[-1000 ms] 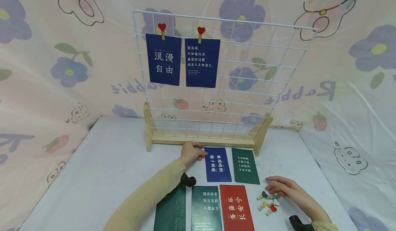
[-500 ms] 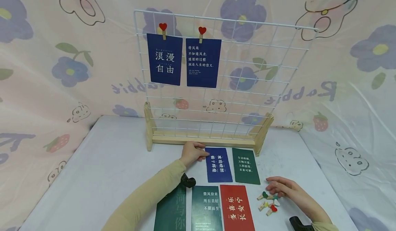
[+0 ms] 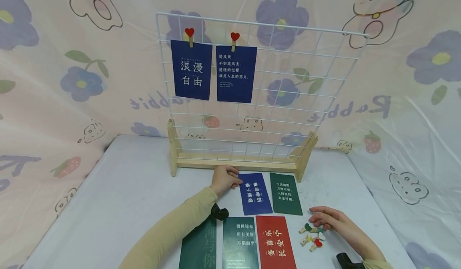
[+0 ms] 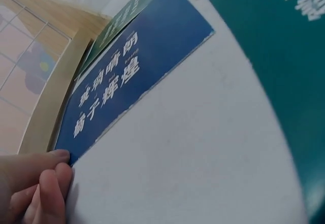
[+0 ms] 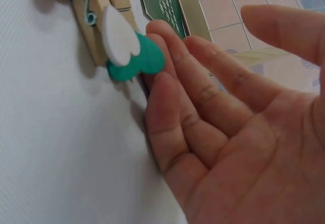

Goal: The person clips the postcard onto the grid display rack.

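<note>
Blue card (image 3: 255, 193) lies flat on the white table (image 3: 119, 197), and the left hand (image 3: 224, 179) has its curled fingertips (image 4: 48, 176) pinching the card's far-left corner, as the left wrist view shows, with the card stretching away from the fingers toward the person. Just beyond that hand stands the wooden base (image 3: 235, 163) of a white wire grid (image 3: 288, 89); high above the hand two dark blue cards (image 3: 214, 73) hang on the grid from red heart pegs (image 3: 211, 36). Just to the right of the held card lies a green card (image 3: 285, 193), and nearer the person than the hand lie a red card (image 3: 275, 241) and two more dark green cards (image 3: 219, 243), one of them partly under the beige sleeve (image 3: 169, 231). The right hand (image 3: 336, 225) rests on the table well to the right, its fingers loosely spread and gripping nothing; its fingertips (image 5: 162, 41) touch the green heart of one wooden peg in a small heap of heart pegs (image 3: 311, 235) lying just to the left of that hand. Behind everything hangs a pink cloth (image 3: 54, 81) printed with flowers and rabbits.
</note>
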A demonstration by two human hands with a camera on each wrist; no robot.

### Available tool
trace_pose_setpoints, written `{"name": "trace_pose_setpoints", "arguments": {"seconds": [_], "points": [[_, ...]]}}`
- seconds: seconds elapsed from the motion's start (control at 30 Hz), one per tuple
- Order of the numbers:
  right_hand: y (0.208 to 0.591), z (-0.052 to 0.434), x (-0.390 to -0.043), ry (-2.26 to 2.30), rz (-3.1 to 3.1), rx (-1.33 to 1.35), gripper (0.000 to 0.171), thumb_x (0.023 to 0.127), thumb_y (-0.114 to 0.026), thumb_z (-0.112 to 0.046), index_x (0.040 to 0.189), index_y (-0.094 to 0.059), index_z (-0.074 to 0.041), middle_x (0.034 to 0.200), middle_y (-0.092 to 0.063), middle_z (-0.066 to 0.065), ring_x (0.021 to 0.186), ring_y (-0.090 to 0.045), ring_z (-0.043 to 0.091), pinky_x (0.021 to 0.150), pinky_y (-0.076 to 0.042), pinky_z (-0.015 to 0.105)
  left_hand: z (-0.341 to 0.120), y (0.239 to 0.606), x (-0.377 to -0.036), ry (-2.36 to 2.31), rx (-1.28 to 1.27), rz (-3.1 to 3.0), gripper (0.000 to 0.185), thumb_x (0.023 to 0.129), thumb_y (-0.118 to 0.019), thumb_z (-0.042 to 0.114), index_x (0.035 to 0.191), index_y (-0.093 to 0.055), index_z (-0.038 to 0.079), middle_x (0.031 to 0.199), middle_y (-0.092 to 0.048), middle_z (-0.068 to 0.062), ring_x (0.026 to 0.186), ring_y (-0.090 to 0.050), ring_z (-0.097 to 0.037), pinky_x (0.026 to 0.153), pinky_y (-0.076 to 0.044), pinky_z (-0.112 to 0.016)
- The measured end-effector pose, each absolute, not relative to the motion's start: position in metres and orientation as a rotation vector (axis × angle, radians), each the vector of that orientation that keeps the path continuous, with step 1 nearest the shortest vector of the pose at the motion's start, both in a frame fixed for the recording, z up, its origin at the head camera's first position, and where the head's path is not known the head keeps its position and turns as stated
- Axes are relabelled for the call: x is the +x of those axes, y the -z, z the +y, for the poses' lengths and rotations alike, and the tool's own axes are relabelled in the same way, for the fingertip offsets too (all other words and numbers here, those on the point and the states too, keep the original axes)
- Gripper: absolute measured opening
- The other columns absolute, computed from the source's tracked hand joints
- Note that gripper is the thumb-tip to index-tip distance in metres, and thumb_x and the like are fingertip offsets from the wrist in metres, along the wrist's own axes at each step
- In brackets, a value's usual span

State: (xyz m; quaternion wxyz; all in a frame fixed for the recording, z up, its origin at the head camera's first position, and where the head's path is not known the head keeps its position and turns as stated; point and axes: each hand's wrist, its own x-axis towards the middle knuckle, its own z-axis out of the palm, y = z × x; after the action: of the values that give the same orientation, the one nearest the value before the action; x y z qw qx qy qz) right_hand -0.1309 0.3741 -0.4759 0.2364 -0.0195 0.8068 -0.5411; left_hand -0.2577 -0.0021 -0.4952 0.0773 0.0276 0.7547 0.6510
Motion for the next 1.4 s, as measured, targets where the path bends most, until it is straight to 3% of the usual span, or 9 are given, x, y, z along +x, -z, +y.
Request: {"name": "trace_pose_setpoints", "arguments": {"seconds": [0.23, 0.43, 0.6, 0.73, 0.97, 1.1, 1.4], "points": [[0.476, 0.375, -0.13, 1.48, 2.222, -0.029, 0.053, 0.103, -0.044, -0.032, 0.136, -0.041, 0.01, 0.113, -0.062, 0.017, 0.096, -0.06, 0.023, 0.077, -0.052, 0.029, 0.002, 0.5, -0.257, -1.915, 0.043, 2.341, 0.032, 0.069, -0.079, -0.011, 0.097, -0.064, -0.007, 0.084, -0.058, -0.014, 0.053, -0.06, -0.013, 0.05, -0.055, -0.025], [0.476, 0.375, -0.129, 1.482, 2.225, 0.024, 0.054, 0.103, -0.044, -0.033, 0.136, -0.042, 0.008, 0.113, -0.063, 0.016, 0.097, -0.061, 0.025, 0.078, -0.051, 0.03, 0.002, 0.498, -0.255, -1.94, 0.059, 2.332, 0.031, 0.07, -0.078, -0.011, 0.097, -0.064, -0.008, 0.077, -0.06, -0.01, 0.054, -0.062, -0.016, 0.051, -0.055, -0.028], [0.476, 0.374, -0.13, 1.445, 2.257, 0.034, 0.053, 0.102, -0.046, -0.034, 0.136, -0.043, 0.007, 0.112, -0.064, 0.015, 0.096, -0.06, 0.025, 0.076, -0.05, 0.03, -0.004, 0.493, -0.254, -1.984, 0.094, 2.256, 0.031, 0.075, -0.076, -0.008, 0.102, -0.061, -0.01, 0.075, -0.064, -0.009, 0.058, -0.065, -0.022, 0.051, -0.054, -0.027], [0.478, 0.373, -0.131, 1.4, 2.285, -0.01, 0.049, 0.101, -0.048, -0.03, 0.134, -0.046, 0.006, 0.111, -0.064, 0.015, 0.094, -0.058, 0.026, 0.074, -0.047, 0.031, -0.01, 0.487, -0.255, -1.986, 0.098, 2.183, 0.028, 0.081, -0.073, -0.001, 0.105, -0.061, -0.009, 0.074, -0.067, -0.009, 0.059, -0.064, -0.018, 0.05, -0.05, -0.023], [0.48, 0.367, -0.13, 1.379, 2.284, -0.045, 0.044, 0.095, -0.061, -0.027, 0.125, -0.056, 0.005, 0.116, -0.063, 0.014, 0.096, -0.061, 0.023, 0.086, -0.051, 0.036, -0.011, 0.482, -0.256, -1.988, 0.056, 2.102, 0.026, 0.082, -0.074, 0.003, 0.102, -0.065, -0.009, 0.089, -0.066, -0.013, 0.075, -0.065, -0.021, 0.068, -0.056, -0.032], [0.48, 0.366, -0.131, 1.398, 2.261, -0.076, 0.043, 0.094, -0.064, -0.023, 0.123, -0.056, 0.008, 0.112, -0.064, 0.014, 0.091, -0.061, 0.023, 0.077, -0.053, 0.028, -0.011, 0.481, -0.258, -1.986, 0.049, 2.095, 0.025, 0.082, -0.074, 0.003, 0.102, -0.065, -0.009, 0.093, -0.064, -0.012, 0.081, -0.065, -0.019, 0.077, -0.056, -0.036], [0.482, 0.363, -0.132, 1.378, 2.274, -0.139, 0.039, 0.092, -0.066, -0.02, 0.118, -0.059, 0.007, 0.094, -0.063, 0.011, 0.077, -0.056, 0.018, 0.065, -0.05, 0.025, -0.011, 0.479, -0.258, -2.044, 0.044, 2.0, 0.025, 0.085, -0.072, 0.004, 0.106, -0.064, -0.007, 0.093, -0.068, -0.013, 0.081, -0.067, -0.017, 0.077, -0.057, -0.035]]}}
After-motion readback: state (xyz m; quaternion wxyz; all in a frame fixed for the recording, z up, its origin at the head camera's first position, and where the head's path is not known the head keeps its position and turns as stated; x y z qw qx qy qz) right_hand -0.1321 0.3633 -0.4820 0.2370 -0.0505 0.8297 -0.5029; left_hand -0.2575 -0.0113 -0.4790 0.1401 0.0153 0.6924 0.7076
